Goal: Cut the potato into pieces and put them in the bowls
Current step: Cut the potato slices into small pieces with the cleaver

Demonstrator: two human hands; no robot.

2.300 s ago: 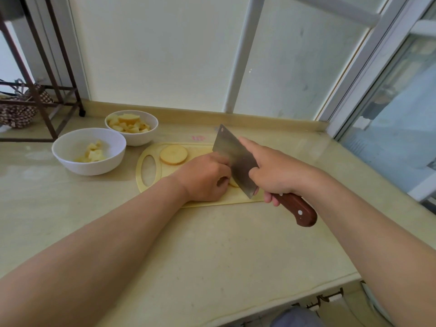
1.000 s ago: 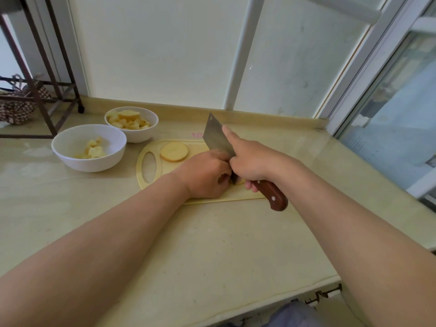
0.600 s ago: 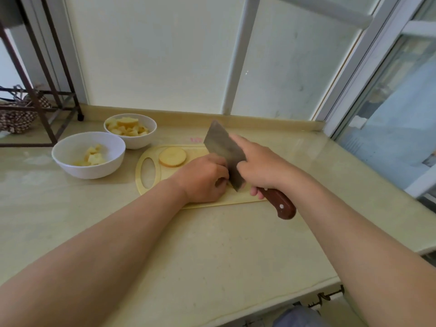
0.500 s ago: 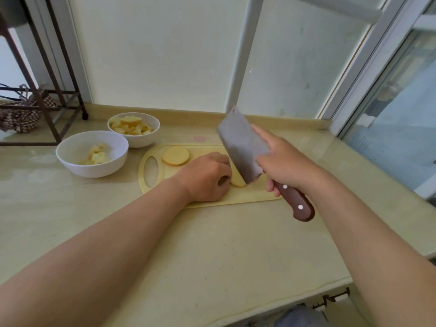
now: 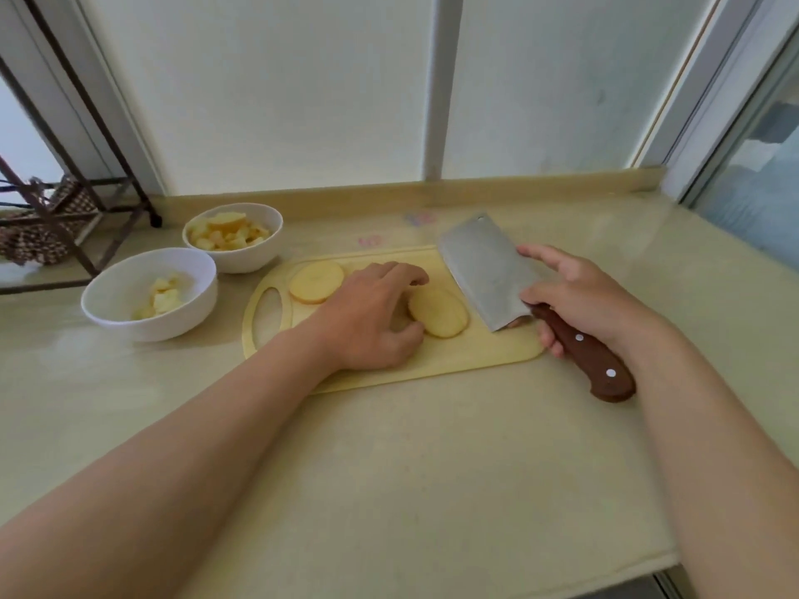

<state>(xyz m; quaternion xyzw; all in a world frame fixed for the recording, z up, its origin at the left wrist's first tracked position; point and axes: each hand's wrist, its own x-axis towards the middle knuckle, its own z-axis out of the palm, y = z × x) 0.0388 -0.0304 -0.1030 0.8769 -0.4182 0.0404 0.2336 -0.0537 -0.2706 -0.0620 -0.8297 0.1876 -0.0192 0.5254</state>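
A pale stone counter [image 5: 432,469] fills the lower frame. On it, at centre, a yellow cutting board [image 5: 475,356] is laid with its handle hole towards the left. A dark metal rack [image 5: 93,123] is seen at the upper left. Two white bowls are set left of the board: the near bowl [image 5: 129,326] with a few potato pieces [image 5: 164,296], and the far bowl [image 5: 246,263] behind it, well filled with potato chunks [image 5: 227,235]. A cleaver [image 5: 488,274] is held tilted over the board's right end; its wooden handle is gripped by the right hand [image 5: 588,300], the forefinger stretched along the blade. The left hand [image 5: 367,322] is rested on the board, its fingers bent, the thumb and fingertips set against the left end of an oval potato slice [image 5: 439,313]. A round potato slice [image 5: 316,281] lies flat near the handle hole.
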